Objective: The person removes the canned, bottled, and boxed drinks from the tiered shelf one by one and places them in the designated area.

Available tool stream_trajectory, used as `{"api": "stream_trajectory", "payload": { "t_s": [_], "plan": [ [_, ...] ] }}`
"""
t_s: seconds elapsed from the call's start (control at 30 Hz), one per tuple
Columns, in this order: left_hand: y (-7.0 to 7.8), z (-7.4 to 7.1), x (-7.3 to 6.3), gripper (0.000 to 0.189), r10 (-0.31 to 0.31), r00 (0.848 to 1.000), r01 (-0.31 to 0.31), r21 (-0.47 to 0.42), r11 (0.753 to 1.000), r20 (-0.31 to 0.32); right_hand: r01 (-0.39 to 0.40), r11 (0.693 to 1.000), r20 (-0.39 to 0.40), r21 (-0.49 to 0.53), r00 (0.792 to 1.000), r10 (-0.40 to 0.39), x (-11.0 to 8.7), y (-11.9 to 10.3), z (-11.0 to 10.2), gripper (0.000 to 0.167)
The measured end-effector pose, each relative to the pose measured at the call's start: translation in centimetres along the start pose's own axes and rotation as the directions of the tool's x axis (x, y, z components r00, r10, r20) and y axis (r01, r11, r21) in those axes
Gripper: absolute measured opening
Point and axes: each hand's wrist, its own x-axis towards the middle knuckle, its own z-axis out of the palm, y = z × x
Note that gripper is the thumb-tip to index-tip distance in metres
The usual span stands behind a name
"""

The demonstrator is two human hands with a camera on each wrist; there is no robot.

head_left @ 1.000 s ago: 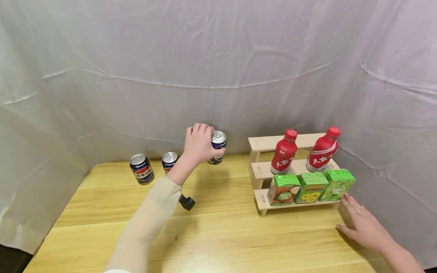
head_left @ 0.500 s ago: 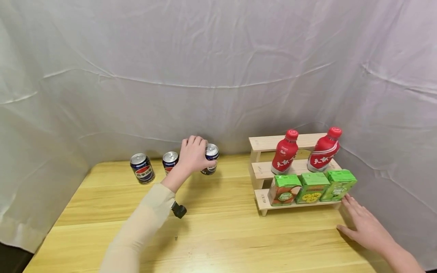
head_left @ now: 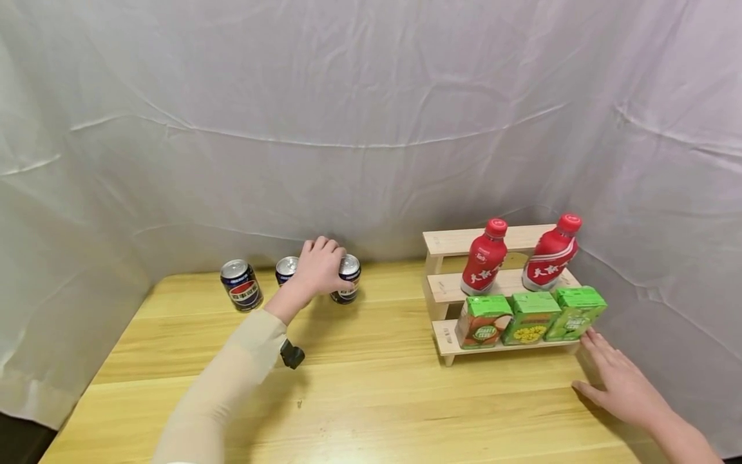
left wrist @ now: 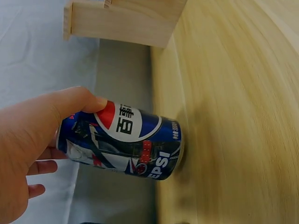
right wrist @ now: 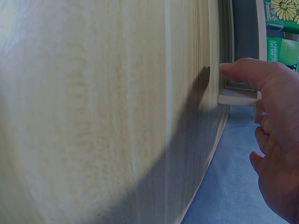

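Note:
My left hand (head_left: 321, 267) grips a dark blue Pepsi can (head_left: 348, 281) near its top, thumb on the near side. In the left wrist view the can (left wrist: 135, 140) has its base right at the tabletop, and the fingertips pass behind it. To its left stand a second can (head_left: 286, 266), partly hidden by the hand, and a third can (head_left: 241, 287). My right hand (head_left: 626, 383) lies at the right end of a three-tier wooden shelf (head_left: 445, 336), fingers extended. The right wrist view has the thumb (right wrist: 240, 70) stretched out beside the shelf's end.
Two red bottles, one at the left (head_left: 484, 263) and one at the right (head_left: 549, 259), stand on the middle tier. Green-topped drink cartons (head_left: 530, 320) line the lowest tier. Grey cloth (head_left: 359, 116) hangs behind and beside the wooden table (head_left: 371, 393).
The left hand has brought the can left and down, from above the table's back edge to beside the other two cans. My right hand has stayed at the shelf.

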Motion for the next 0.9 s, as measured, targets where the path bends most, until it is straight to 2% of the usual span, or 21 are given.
{"api": "stream_trajectory", "payload": {
  "t_s": [0.4, 0.73, 0.9],
  "plan": [
    [-0.7, 0.3, 0.0, 0.077, 0.035, 0.997, -0.036, 0.01, 0.999, 0.062, 0.002, 1.0, -0.011, -0.004, 1.0, -0.003, -0.1, -0.1, 0.0, 0.097],
    [-1.1, 0.6, 0.2, 0.076, -0.004, 0.994, 0.009, -0.047, 0.999, 0.107, -0.005, 1.0, -0.006, 0.001, 1.0, 0.005, -0.2, -0.2, -0.1, 0.097],
    [-1.1, 0.9, 0.1, 0.076, -0.021, 0.995, 0.028, -0.071, 0.997, 0.097, -0.011, 1.0, 0.005, 0.007, 1.0, 0.011, -0.1, -0.2, -0.1, 0.097]
  ]
}}
